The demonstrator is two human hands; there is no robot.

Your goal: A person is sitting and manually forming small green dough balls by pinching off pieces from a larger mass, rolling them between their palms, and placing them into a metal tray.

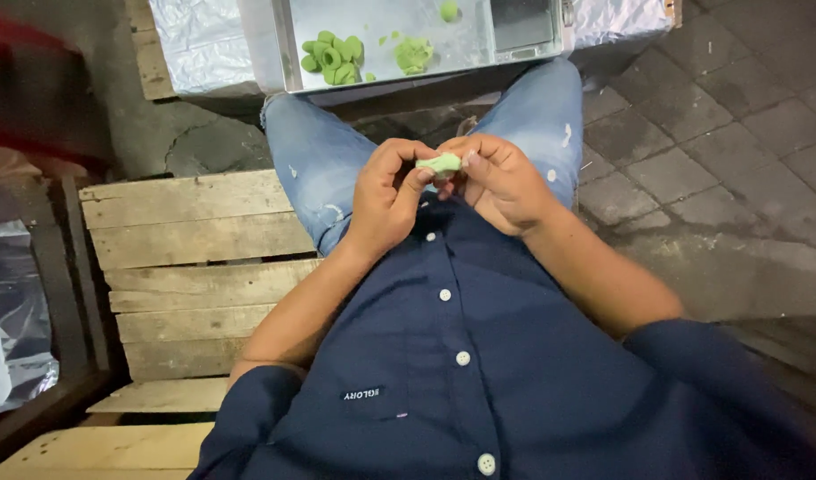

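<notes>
On the left, I saw the wooden slat bench I was sitting on, with crinkled foil wrap at its near left edge. My left hand was curled, its thumb and fingers pinching the left end of a small pale green dough piece, held above my lap in front of my dark blue shirt. My right hand was closed on the other end, fingers bent over it. Far ahead, past my knees, the metal tray held a cluster of shaped green rings on its left and a looser green lump to their right. I judged several rings finished, the piece in hand mid-shaping, and that lump not yet formed
</notes>
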